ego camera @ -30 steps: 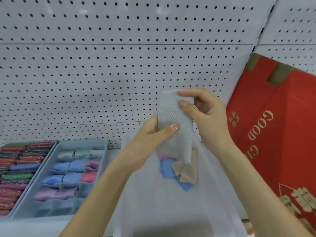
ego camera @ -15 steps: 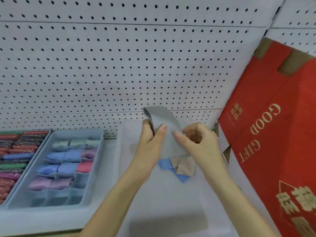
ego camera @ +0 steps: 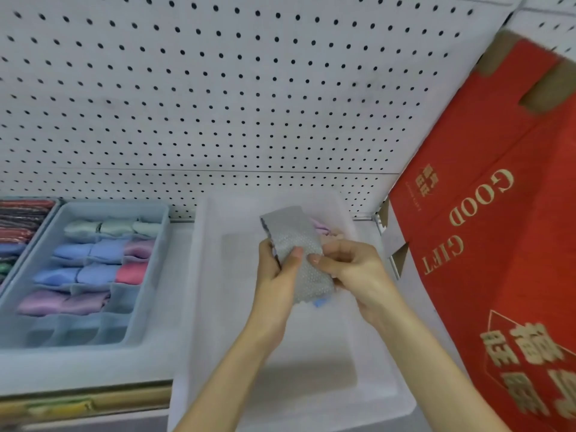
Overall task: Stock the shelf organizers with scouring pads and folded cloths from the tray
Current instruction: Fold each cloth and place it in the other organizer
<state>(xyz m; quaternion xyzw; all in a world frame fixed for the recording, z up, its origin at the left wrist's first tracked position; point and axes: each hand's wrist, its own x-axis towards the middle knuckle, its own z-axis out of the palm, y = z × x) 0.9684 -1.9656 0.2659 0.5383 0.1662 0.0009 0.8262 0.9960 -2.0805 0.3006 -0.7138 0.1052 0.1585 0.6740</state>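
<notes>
**Both hands on the grey dotted cloth, over the tray**

Left hand grips the cloth's left edge, with its thumb laid across the front. Right hand pinches the right edge, fingers curled. I see the cloth standing upright between them, above the far half of the clear tray and not yet carried across.

My worry is the fold. If one hand lets go too early, I expect it to spring open and become too bulky for a narrow cell. A blue corner peeks out below the cloth, and pale pink cloths lie just behind it. I cannot tell whether either clings to it, but a snagged one could ride along and drop on the shelf.

The folded-cloth organizer sits left of the left hand, with its unfilled cells in the row nearest me. A second organizer, holding striped pads, lies further left. A red gift box leans just right of the right hand, where a wide swing of the forearm could nudge it.

Everything rests on a white shelf backed by a white pegboard beyond both hands.
</notes>
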